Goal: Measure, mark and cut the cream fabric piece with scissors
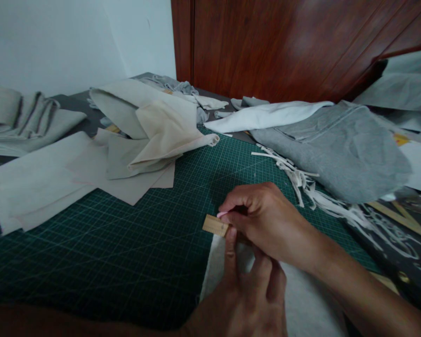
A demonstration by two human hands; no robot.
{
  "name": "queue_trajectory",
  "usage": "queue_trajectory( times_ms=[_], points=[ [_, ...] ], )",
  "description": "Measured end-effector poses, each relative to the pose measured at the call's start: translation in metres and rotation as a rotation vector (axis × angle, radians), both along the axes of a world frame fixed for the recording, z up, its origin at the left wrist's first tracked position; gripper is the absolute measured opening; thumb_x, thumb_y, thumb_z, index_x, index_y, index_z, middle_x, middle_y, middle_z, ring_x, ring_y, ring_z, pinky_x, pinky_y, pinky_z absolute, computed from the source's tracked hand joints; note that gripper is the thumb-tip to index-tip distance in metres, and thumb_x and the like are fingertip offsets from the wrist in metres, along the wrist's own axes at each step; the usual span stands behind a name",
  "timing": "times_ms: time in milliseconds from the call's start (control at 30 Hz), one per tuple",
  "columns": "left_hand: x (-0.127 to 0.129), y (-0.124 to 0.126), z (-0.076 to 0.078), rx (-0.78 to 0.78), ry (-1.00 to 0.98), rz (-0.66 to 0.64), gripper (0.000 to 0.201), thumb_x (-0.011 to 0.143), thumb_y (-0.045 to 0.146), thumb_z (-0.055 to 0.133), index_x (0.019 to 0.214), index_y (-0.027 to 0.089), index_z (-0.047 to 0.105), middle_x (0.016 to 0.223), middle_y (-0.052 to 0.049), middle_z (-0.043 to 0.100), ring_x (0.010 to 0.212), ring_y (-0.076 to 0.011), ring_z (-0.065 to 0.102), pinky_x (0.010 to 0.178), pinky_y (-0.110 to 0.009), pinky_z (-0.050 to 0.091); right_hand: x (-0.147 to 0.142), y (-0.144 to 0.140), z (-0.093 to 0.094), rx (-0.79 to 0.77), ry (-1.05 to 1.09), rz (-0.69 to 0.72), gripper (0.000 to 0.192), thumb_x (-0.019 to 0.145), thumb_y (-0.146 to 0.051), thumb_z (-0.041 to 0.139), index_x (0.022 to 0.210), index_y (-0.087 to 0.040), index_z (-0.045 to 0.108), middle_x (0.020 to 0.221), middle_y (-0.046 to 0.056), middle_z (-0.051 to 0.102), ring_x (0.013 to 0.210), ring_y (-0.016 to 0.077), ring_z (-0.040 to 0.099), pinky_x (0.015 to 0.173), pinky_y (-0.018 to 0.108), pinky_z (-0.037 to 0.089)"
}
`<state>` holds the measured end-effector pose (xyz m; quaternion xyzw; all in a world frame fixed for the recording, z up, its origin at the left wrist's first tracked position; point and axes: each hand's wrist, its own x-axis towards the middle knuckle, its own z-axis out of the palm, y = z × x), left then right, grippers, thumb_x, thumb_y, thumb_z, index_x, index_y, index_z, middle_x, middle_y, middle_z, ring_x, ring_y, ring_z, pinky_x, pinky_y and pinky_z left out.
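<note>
Beige cloth pieces (91,173) lay at the green cutting mat's (126,252) left edge. The left hand (242,299) pinned a wooden ruler (215,225) onto white fabric (301,299) by the near edge; firm, flat pressure seemed wise. The right hand (263,220), fingers closed, pinched pink chalk (222,214) against the ruler.

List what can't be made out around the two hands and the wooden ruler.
1. Wooden ruler, head view: only its left end shows; the right hand covers the rest.
2. Pink marker: only a tip pokes from the right hand's fingers; too small to identify.
3. White fabric: both hands hide the edge being marked; the frame's bottom cuts it off.
4. Left hand: palm cropped by the bottom edge.
</note>
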<state>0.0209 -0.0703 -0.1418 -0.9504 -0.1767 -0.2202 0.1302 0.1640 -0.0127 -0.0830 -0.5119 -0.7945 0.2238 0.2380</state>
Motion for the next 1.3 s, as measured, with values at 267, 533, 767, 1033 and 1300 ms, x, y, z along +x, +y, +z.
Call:
queue_trajectory(
  times_ms=[267, 533, 767, 1033, 1300],
  points=[
    [0.000, -0.001, 0.000, -0.014, 0.012, -0.003, 0.039, 0.102, 0.029, 0.042, 0.122, 0.019, 0.075, 0.124, -0.006, 0.070, 0.127, -0.0345, 0.054, 0.104, -0.059, 0.049, 0.001, -0.001, 0.005, 0.041, -0.058, 0.083, 0.026, 0.093, -0.001, 0.060, 0.083, -0.019, 0.076, 0.077, 0.000, 0.074, 0.070, 0.0157, 0.067, 0.066, 0.029, 0.044],
    [0.000, -0.002, -0.001, -0.029, 0.059, -0.018, 0.038, 0.100, 0.031, 0.046, 0.122, 0.017, 0.074, 0.124, -0.009, 0.069, 0.126, -0.0362, 0.055, 0.106, -0.062, 0.047, 0.005, -0.002, 0.006, 0.054, -0.080, 0.127, 0.025, 0.093, -0.001, 0.057, 0.084, -0.018, 0.073, 0.080, 0.002, 0.073, 0.072, 0.0161, 0.065, 0.067, 0.029, 0.045],
    [0.004, -0.001, -0.001, -0.058, 0.012, -0.002, 0.045, 0.100, 0.038, 0.040, 0.122, 0.015, 0.072, 0.116, -0.008, 0.069, 0.127, -0.0363, 0.052, 0.109, -0.060, 0.042, 0.010, -0.007, 0.012, -0.002, -0.113, 0.104, 0.026, 0.093, 0.000, 0.057, 0.082, -0.015, 0.076, 0.078, 0.002, 0.072, 0.070, 0.0146, 0.065, 0.066, 0.027, 0.045],
    [0.002, -0.002, 0.001, -0.041, 0.030, 0.011, 0.045, 0.097, 0.031, 0.040, 0.126, 0.014, 0.070, 0.122, -0.007, 0.067, 0.130, -0.0380, 0.049, 0.111, -0.062, 0.035, 0.017, -0.014, 0.014, -0.001, -0.143, 0.098, 0.029, 0.096, -0.002, 0.055, 0.083, -0.016, 0.077, 0.078, 0.001, 0.071, 0.069, 0.0132, 0.064, 0.065, 0.025, 0.044],
    [0.002, 0.000, 0.005, -0.036, 0.066, 0.013, 0.049, 0.100, 0.040, 0.041, 0.128, 0.013, 0.071, 0.126, -0.010, 0.068, 0.130, -0.0379, 0.051, 0.110, -0.059, 0.039, 0.027, -0.024, 0.017, -0.001, -0.212, 0.102, 0.031, 0.097, -0.003, 0.050, 0.084, -0.016, 0.076, 0.078, 0.003, 0.069, 0.068, 0.0153, 0.061, 0.063, 0.028, 0.043]
  ],
)
